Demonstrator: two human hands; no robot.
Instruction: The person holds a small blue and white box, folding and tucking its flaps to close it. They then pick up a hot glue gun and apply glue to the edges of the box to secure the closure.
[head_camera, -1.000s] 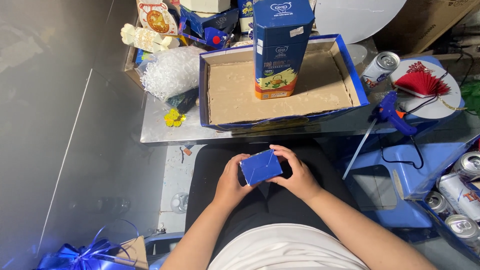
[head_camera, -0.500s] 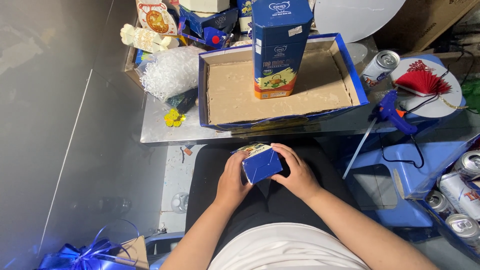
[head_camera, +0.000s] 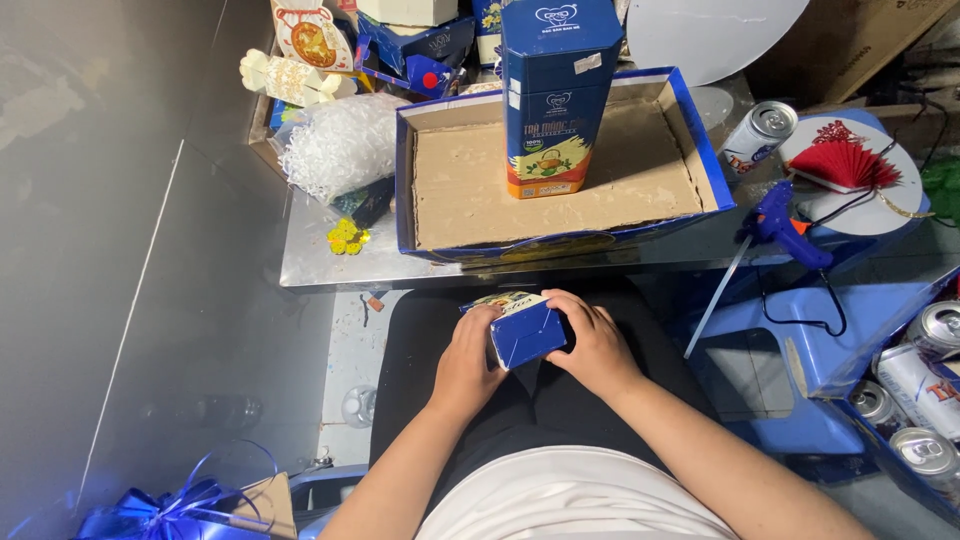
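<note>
A small blue box (head_camera: 524, 332) with a printed top face rests over my lap, held between both hands. My left hand (head_camera: 468, 362) grips its left side and my right hand (head_camera: 598, 346) grips its right side. In front of me a shallow blue tray (head_camera: 700, 140) with a brown cardboard floor lies on a low metal table (head_camera: 330, 265). A tall blue carton (head_camera: 555, 95) stands upright inside the tray.
White shredded filler (head_camera: 335, 145), a yellow flower piece (head_camera: 346, 237) and more boxes crowd the table's left and back. A blue glue gun (head_camera: 785, 222), a drink can (head_camera: 758, 135) and a red paper fan (head_camera: 845, 165) lie at right. Several cans (head_camera: 915, 400) and a blue stool (head_camera: 800, 345) sit lower right; blue ribbon (head_camera: 150, 505) lower left.
The small blue box has been turned in my hands, tipping so its printed top face now shows; both hands kept their hold over my lap.
</note>
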